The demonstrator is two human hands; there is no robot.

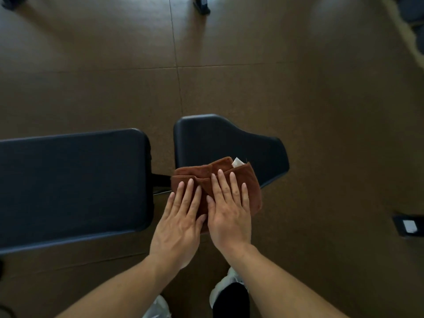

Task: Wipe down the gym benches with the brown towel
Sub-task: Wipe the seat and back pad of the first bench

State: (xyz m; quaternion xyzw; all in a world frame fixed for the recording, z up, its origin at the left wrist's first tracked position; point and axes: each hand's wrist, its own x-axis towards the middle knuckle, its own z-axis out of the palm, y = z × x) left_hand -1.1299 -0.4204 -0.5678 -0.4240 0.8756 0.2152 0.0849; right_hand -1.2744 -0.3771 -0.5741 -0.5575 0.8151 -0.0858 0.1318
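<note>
Shoes (229, 288): pale, at the lower edge, on the floor below both forearms.
Left hand (177, 228): flat, fingers spread, palm down on the towel's near-left part; grips nothing.
Right hand (230, 216): flat, fingers spread, palm down on the towel's middle, just beside the left hand.
Brown towel (251, 180): folded, under both hands, on the near edge of the seat pad; long axis runs left to right; white tag at its far edge.
Seat pad (206, 138): dark, tapering to the right.
Bench pad (73, 180): long, dark, left of the seat pad, a gap between them.
Floor (298, 76): brown tiles.
</note>
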